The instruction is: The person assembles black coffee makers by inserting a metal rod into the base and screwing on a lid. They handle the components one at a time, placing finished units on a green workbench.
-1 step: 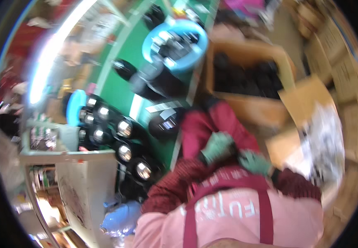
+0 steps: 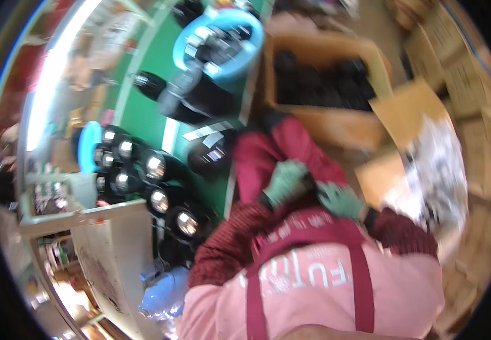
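— How are the hands being held?

— The left hand (image 2: 284, 182), covered by a green fabric glove, is being kept curled with its fingers drawn together around a small dark object (image 2: 307, 186), which is being pressed just above the pink apron with dark red straps (image 2: 313, 283). The right hand (image 2: 339, 199), gloved the same way, is being held just beside it; whether its fingers are closed on anything cannot be told, since the picture is blurred there.

— And where is that dark object being kept relative to the apron?

— Directly above its bib, between the two gloves, over the dark red trouser leg (image 2: 279, 153). Beyond the apron, an open brown cardboard box (image 2: 336, 122) filled with dark items is being left standing, and to the apron's left, round black parts with shiny centres (image 2: 156, 167) are being kept on the green table surface (image 2: 149, 122).

— What is being seen to differ from the earlier frame?

— Nothing; both gloves and the object are being held in the same places above the apron.
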`<control>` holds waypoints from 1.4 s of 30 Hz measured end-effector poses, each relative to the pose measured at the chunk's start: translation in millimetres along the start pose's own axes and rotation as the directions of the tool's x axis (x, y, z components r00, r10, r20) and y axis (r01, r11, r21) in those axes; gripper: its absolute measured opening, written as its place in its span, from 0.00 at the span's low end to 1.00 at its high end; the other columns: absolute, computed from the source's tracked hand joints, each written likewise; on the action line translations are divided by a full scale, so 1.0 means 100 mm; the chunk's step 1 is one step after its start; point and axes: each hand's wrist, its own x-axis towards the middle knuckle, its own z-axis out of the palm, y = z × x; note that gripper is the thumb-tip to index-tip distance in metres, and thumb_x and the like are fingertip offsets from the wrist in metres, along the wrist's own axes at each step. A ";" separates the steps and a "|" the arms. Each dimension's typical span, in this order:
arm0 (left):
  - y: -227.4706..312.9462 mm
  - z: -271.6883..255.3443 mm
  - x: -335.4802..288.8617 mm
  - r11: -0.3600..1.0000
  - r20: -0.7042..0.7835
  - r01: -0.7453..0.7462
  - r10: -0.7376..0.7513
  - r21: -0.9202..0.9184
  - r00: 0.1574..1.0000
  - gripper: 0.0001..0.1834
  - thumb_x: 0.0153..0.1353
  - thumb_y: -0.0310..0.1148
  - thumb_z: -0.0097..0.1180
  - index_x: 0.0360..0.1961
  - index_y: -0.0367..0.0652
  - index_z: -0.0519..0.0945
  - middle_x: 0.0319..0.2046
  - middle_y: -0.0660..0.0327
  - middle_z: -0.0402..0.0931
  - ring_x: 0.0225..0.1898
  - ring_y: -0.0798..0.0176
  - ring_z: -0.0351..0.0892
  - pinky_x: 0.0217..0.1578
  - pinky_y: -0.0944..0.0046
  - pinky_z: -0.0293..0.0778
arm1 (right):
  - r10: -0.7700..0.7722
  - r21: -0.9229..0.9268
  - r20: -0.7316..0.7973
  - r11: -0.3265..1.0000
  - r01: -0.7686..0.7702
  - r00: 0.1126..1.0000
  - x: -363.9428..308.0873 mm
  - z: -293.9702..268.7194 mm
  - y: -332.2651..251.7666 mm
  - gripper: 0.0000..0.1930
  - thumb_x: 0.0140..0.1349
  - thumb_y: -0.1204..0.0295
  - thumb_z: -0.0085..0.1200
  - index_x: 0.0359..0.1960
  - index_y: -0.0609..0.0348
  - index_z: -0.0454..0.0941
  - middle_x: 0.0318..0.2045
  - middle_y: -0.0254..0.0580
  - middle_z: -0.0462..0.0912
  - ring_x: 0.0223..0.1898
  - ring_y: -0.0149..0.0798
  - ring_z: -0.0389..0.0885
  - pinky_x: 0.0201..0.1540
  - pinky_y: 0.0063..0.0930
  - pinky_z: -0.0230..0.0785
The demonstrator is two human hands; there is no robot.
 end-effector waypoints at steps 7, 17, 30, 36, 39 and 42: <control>0.46 -0.35 0.06 0.975 -0.164 0.111 -0.144 -0.193 0.976 0.12 0.46 0.33 0.72 0.32 0.42 0.85 0.35 0.55 0.81 0.39 0.47 0.82 0.41 0.53 0.77 | -0.152 -0.771 -0.129 0.636 -0.003 0.980 0.15 0.29 -0.62 0.18 0.65 0.69 0.46 0.52 0.59 0.81 0.46 0.49 0.84 0.42 0.47 0.82 0.44 0.43 0.74; -0.82 0.43 -0.13 0.636 -0.119 0.192 -0.412 -0.748 0.903 0.11 0.67 0.29 0.58 0.48 0.39 0.84 0.47 0.58 0.81 0.49 0.59 0.81 0.53 0.61 0.75 | 0.261 -0.506 0.417 0.862 -0.016 0.871 0.78 0.15 -0.65 0.20 0.66 0.63 0.47 0.51 0.55 0.88 0.55 0.51 0.85 0.57 0.52 0.83 0.58 0.59 0.72; -0.63 0.45 -0.35 0.940 0.137 0.245 -0.217 -0.237 0.966 0.18 0.68 0.44 0.52 0.55 0.56 0.81 0.50 0.58 0.84 0.55 0.48 0.80 0.57 0.42 0.67 | 0.296 -0.582 0.249 0.807 -0.102 0.922 0.82 0.37 -0.50 0.13 0.64 0.66 0.54 0.45 0.44 0.90 0.45 0.36 0.90 0.46 0.42 0.89 0.32 0.55 0.79; -0.48 0.34 -0.31 0.975 0.178 0.182 -0.158 -0.128 0.971 0.18 0.62 0.44 0.59 0.53 0.56 0.82 0.43 0.59 0.85 0.52 0.48 0.80 0.54 0.44 0.69 | 0.075 -0.481 0.262 0.875 0.063 0.962 0.65 0.18 -0.29 0.14 0.62 0.61 0.57 0.44 0.52 0.87 0.43 0.44 0.89 0.45 0.49 0.87 0.46 0.49 0.79; -0.50 0.40 -0.35 0.987 0.185 0.162 -0.159 -0.005 0.970 0.16 0.61 0.44 0.60 0.49 0.54 0.82 0.43 0.59 0.85 0.50 0.49 0.81 0.51 0.44 0.69 | -0.148 -0.353 0.350 0.894 0.276 0.925 0.53 -0.04 -0.13 0.14 0.62 0.59 0.54 0.41 0.54 0.84 0.38 0.47 0.87 0.41 0.52 0.86 0.49 0.44 0.76; -0.50 0.53 -0.31 0.976 0.119 0.156 -0.175 0.155 0.977 0.14 0.60 0.44 0.61 0.45 0.52 0.79 0.39 0.60 0.84 0.47 0.50 0.81 0.50 0.42 0.69 | -0.061 -0.341 0.294 0.925 0.164 0.954 0.39 -0.13 -0.20 0.15 0.62 0.60 0.54 0.44 0.55 0.81 0.39 0.48 0.86 0.41 0.52 0.85 0.46 0.45 0.76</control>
